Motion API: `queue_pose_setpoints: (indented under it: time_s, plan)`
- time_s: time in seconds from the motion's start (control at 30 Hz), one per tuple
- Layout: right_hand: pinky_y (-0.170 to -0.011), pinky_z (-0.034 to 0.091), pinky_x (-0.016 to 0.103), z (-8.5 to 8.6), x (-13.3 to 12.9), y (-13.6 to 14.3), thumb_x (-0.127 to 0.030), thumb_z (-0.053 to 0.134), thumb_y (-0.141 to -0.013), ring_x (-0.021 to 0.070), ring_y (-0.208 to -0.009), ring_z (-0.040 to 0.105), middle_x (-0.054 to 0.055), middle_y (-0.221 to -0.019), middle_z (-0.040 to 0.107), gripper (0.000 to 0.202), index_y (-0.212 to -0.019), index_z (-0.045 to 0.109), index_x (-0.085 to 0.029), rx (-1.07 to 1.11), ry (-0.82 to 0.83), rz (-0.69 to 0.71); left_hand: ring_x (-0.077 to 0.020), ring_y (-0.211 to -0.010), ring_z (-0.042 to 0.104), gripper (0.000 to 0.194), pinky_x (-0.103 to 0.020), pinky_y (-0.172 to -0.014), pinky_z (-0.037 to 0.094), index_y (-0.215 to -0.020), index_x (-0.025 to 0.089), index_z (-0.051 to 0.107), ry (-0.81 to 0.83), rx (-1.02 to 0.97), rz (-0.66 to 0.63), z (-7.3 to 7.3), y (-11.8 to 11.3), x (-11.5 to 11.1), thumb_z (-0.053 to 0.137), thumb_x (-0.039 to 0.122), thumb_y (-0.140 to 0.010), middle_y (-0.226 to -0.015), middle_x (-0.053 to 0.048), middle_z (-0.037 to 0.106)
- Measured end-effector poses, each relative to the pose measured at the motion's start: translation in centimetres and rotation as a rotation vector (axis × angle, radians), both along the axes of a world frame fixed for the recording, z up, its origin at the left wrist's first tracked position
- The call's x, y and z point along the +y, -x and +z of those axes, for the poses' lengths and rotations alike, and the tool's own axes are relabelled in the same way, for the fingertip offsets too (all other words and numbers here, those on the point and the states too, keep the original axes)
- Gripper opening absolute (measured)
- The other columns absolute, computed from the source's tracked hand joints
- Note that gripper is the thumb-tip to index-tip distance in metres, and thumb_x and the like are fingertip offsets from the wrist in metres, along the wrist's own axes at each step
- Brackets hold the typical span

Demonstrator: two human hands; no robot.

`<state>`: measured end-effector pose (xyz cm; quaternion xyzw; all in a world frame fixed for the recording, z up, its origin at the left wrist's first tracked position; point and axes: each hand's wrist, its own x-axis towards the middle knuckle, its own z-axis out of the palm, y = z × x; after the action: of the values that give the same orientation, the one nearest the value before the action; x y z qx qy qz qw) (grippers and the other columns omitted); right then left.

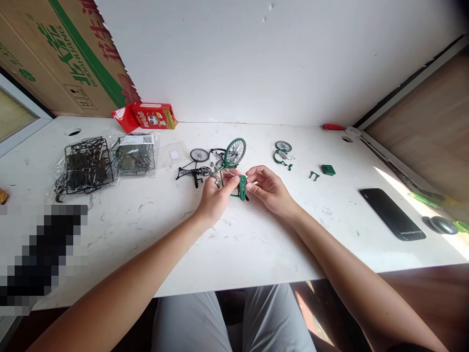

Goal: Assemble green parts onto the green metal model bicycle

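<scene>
My left hand (pixel 217 195) is closed around a green model bicycle (pixel 222 177), with its thumb against an upright green plate-like part (pixel 243 187). The bicycle's spoked wheel (pixel 235 151) stands up beyond the fingers, pointing away from me. From the other side, my right hand (pixel 270 188) meets the green part's right edge with thumb and fingertips, its fingers bent. Part of the bicycle is hidden behind my left fingers. Just left of my hands, a black model bicycle (pixel 194 172) lies on the table.
Loose green pieces with a wheel (pixel 283 146), a small bracket (pixel 313 175) and a green block (pixel 329 169) lie to the right. Bagged part frames (pixel 88 166) and a red box (pixel 156 116) are at left. A black phone (pixel 393 213) and mouse (pixel 442 225) lie far right.
</scene>
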<state>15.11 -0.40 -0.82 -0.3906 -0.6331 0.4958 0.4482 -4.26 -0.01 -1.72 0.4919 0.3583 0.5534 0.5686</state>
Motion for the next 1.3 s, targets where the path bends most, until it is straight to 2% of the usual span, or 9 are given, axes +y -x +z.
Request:
queue_pose_setpoints:
  time_s: [0.3, 0.47, 0.6, 0.77, 0.87, 1.07, 1.17, 1.23, 1.3]
  plan:
    - [-0.075, 0.053, 0.033, 0.2, 0.1, -0.1, -0.055, 0.081, -0.092, 0.0175, -0.083, 0.063, 0.002, -0.092, 0.067, 0.043, -0.117, 0.061, -0.026, -0.017, 0.017, -0.037, -0.0225, -0.092, 0.072, 0.042, -0.038, -0.085, 0.059, -0.103, 0.018, 0.070, 0.150, -0.131, -0.003, 0.8, -0.1, 0.4, 0.087, 0.051, -0.083, -0.100, -0.007, 0.074]
    - [-0.079, 0.053, 0.035, 0.1, 0.2, -0.3, -0.055, 0.077, -0.095, 0.0195, -0.088, 0.068, 0.001, -0.091, 0.068, 0.044, -0.122, 0.057, -0.027, -0.008, 0.020, -0.042, -0.0199, -0.099, 0.070, 0.041, -0.036, -0.094, 0.055, -0.108, 0.019, 0.071, 0.151, -0.099, 0.024, 0.6, 0.1, 0.5, 0.093, 0.034, -0.077, -0.102, -0.005, 0.073]
    - [-0.077, 0.052, 0.034, -0.2, 0.5, -0.8, -0.053, 0.072, -0.098, 0.0178, -0.079, 0.066, -0.003, -0.083, 0.066, 0.048, -0.132, 0.048, -0.029, -0.019, -0.025, -0.162, -0.0204, -0.099, 0.073, 0.043, -0.039, -0.098, 0.053, -0.112, 0.019, 0.069, 0.198, -0.142, -0.019, 0.4, 0.1, 0.6, 0.092, 0.030, -0.077, -0.101, -0.004, 0.073]
    - [-0.070, 0.051, 0.031, 0.0, 1.0, -1.7, -0.052, 0.066, -0.101, 0.0166, -0.072, 0.063, -0.005, -0.076, 0.063, 0.041, -0.128, 0.047, -0.028, -0.083, -0.109, -0.340, -0.0205, -0.097, 0.073, 0.049, -0.040, -0.098, 0.053, -0.116, 0.017, 0.070, 0.271, -0.186, -0.050, 1.1, 0.2, 0.6, 0.093, 0.029, -0.075, -0.097, -0.004, 0.074]
    - [-0.069, 0.052, 0.031, 0.7, 1.4, -2.3, -0.054, 0.061, -0.103, 0.0184, -0.075, 0.067, -0.002, -0.079, 0.065, 0.037, -0.126, 0.050, -0.027, -0.223, -0.168, -0.359, -0.0194, -0.093, 0.071, 0.048, -0.039, -0.093, 0.054, -0.114, 0.017, 0.071, 0.265, -0.174, -0.057, 1.5, 0.2, 0.4, 0.094, 0.029, -0.073, -0.095, -0.004, 0.074]
    - [-0.068, 0.054, 0.034, 2.4, 4.7, -4.3, -0.049, 0.051, -0.107, 0.0216, -0.075, 0.070, 0.005, -0.085, 0.072, 0.028, -0.117, 0.062, -0.025, -0.724, -0.418, -0.237, -0.0217, -0.095, 0.072, 0.049, -0.040, -0.089, 0.056, -0.115, 0.017, 0.072, 0.240, -0.137, -0.101, 1.2, 0.2, 0.3, 0.094, 0.032, -0.074, -0.099, -0.007, 0.075]
    - [-0.062, 0.053, 0.032, 2.1, 6.0, -5.5, -0.049, 0.050, -0.107, 0.0213, -0.070, 0.071, 0.004, -0.080, 0.071, 0.030, -0.116, 0.063, -0.024, -0.662, -0.421, -0.370, -0.0216, -0.097, 0.071, 0.050, -0.039, -0.089, 0.056, -0.115, 0.018, 0.072, 0.250, -0.130, -0.082, 0.8, 0.2, 0.6, 0.095, 0.032, -0.074, -0.102, -0.007, 0.075]
    - [-0.062, 0.053, 0.032, 1.8, 6.3, -6.5, -0.051, 0.051, -0.107, 0.0205, -0.067, 0.070, 0.003, -0.076, 0.070, 0.031, -0.117, 0.063, -0.024, -0.565, -0.409, -0.503, -0.0220, -0.097, 0.072, 0.051, -0.039, -0.088, 0.056, -0.115, 0.018, 0.073, 0.272, -0.147, -0.076, 0.5, 0.2, 0.8, 0.096, 0.034, -0.072, -0.102, -0.007, 0.075]
    - [-0.064, 0.054, 0.032, 1.7, 6.1, -7.8, -0.050, 0.054, -0.105, 0.0194, -0.064, 0.069, 0.001, -0.072, 0.069, 0.031, -0.115, 0.065, -0.023, -0.548, -0.448, -0.575, -0.0221, -0.097, 0.072, 0.053, -0.039, -0.089, 0.056, -0.116, 0.019, 0.073, 0.291, -0.185, -0.081, 0.3, 0.2, 0.9, 0.097, 0.035, -0.071, -0.103, -0.007, 0.074]
